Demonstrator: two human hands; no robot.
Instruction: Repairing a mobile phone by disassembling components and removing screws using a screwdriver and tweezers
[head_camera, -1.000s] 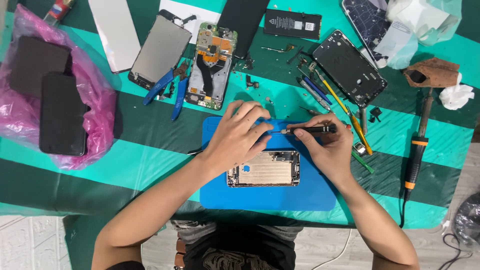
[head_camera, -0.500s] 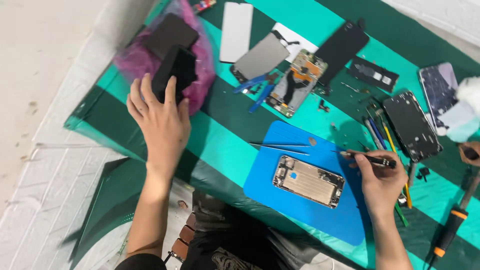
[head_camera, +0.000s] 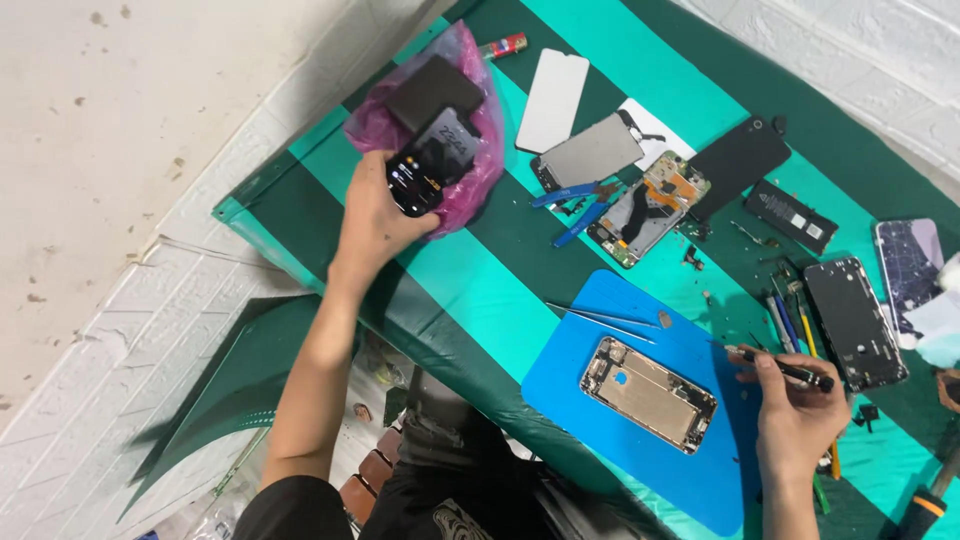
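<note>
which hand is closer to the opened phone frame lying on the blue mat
Right. The right hand, holding a dark screwdriver, is just beside the phone frame on the blue mat. The left hand is far off, gripping a lit phone.

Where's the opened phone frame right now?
The opened phone frame lies on the blue mat, lower right in the head view, just left of the right hand.

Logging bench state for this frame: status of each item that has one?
Left hand: gripping black phone, screen lit.
Right hand: holding black screwdriver.
Gold phone chassis: opened, lying on blue mat.
Second phone: opened, internals exposed.
Pink bag: open, dark device on top.
</note>
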